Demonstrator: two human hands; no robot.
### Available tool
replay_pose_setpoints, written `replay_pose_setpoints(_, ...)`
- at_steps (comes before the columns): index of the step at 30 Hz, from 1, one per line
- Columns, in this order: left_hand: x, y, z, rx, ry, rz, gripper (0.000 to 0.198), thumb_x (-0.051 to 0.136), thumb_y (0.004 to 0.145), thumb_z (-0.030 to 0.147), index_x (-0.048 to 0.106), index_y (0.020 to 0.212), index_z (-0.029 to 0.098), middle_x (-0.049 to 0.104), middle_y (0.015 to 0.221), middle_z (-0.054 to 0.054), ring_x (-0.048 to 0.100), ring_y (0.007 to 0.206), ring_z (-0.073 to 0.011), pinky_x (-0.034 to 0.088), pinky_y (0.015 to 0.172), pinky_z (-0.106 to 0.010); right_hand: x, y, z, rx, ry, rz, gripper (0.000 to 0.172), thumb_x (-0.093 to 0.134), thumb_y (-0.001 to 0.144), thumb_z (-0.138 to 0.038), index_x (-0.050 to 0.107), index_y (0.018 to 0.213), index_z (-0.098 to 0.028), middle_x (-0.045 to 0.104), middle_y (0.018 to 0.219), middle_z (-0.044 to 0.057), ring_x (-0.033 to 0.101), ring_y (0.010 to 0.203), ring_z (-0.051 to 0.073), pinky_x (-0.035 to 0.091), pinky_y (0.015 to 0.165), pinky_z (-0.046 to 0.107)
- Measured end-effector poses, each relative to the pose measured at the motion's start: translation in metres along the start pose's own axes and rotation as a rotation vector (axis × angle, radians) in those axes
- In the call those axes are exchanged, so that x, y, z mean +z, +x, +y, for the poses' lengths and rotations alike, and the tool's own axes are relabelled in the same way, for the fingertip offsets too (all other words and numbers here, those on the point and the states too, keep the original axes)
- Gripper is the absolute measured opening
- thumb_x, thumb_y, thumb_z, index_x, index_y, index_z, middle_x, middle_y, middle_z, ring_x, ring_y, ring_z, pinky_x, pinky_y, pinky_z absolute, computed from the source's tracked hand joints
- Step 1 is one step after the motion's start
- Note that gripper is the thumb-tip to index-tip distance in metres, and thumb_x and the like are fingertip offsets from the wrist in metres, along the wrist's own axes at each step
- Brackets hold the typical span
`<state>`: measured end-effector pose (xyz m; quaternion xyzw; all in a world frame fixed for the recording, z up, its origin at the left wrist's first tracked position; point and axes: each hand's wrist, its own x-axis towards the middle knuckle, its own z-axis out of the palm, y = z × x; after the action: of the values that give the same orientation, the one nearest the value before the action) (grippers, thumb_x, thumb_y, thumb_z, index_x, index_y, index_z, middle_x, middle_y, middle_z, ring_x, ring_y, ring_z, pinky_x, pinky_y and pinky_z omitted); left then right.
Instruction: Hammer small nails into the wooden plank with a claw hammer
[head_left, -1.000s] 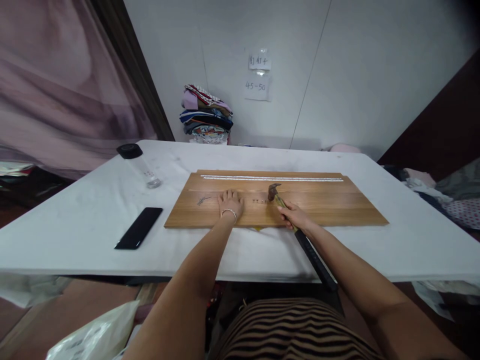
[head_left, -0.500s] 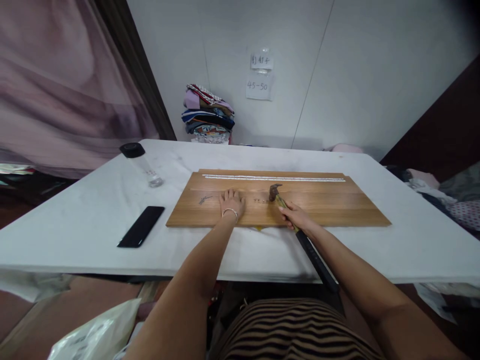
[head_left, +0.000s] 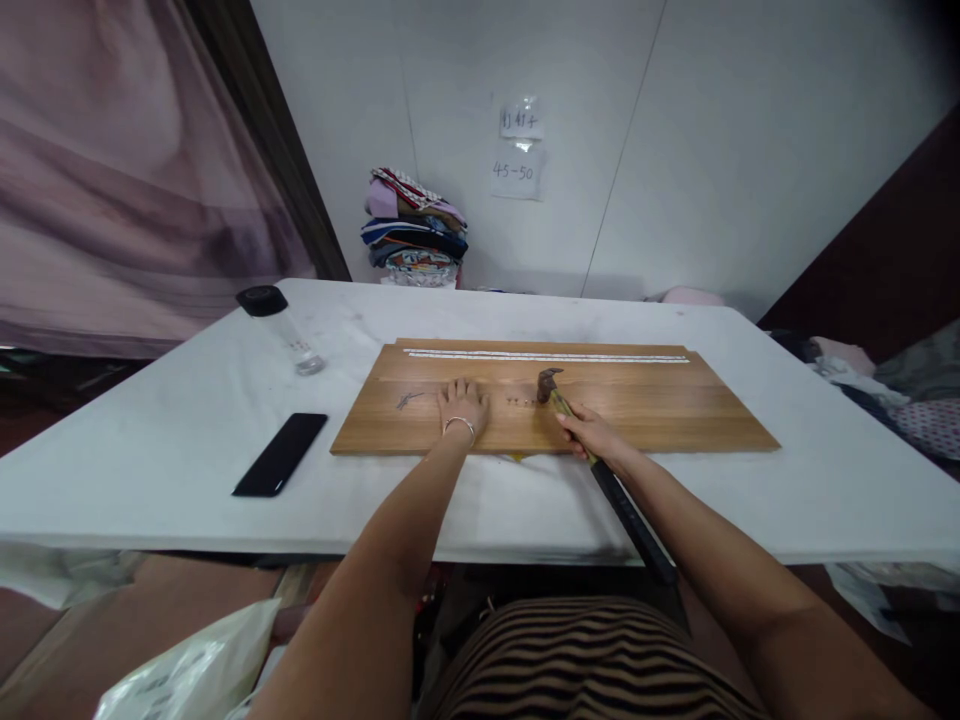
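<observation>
Hammer (head_left: 609, 482) with a dark brown metal claw head, yellowish shaft and long black handle is slanting across the near edge of a rectangular brown wood-grain board (head_left: 660, 400), its head just right of a short row of tiny, nail-like metal bits (head_left: 513, 402). The bare right hand (head_left: 590, 431) is wrapping the yellowish shaft near the head, presumably for control rather than force. The bare left hand (head_left: 463, 408) is lying flat and spread on the board, left of the row, holding nothing and probably steadying the wood. Loose thin grey nails (head_left: 409, 400) are lying in a small heap to its left, seemingly for easy reach. The hammer's head is looking worn, its claw curving rightward; whether it is touching the board, I cannot tell. The board is looking smooth and glossy, lying on a white-covered table (head_left: 495, 510), with two thin white strips (head_left: 546, 357) running along its far side.
</observation>
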<state>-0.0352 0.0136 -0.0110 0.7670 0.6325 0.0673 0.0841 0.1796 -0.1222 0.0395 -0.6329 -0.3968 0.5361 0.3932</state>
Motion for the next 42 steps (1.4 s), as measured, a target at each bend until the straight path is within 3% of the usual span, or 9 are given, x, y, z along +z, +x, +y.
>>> replay_pose_setpoints(33,-0.0027,-0.0008,0.0012,-0.002,-0.002,-0.014,0.059,0.032,0.102,0.04,0.056,0.151,0.016,0.04,0.169,-0.015,0.031,0.157,-0.0325,0.024,0.128,-0.057,-0.0001,-0.0014,0.0014,-0.004,0.011,-0.014,0.049,0.075,0.076,-0.058,0.055,0.107,-0.026,0.049,0.061,-0.012,0.037,0.039,0.005,0.026,0.037,0.018)
replay_pose_setpoints(42,-0.0053,-0.0029,0.001,0.011,-0.002,-0.004,0.057,0.033,0.103,0.04,0.057,0.149,0.016,0.042,0.167,-0.015,0.033,0.156,-0.0319,0.025,0.128,-0.055,0.0004,-0.0013,-0.0029,-0.008,-0.002,0.008,0.039,0.071,0.078,-0.052,0.053,0.1,-0.026,0.048,0.061,-0.011,0.037,0.04,0.005,0.027,0.038,0.018)
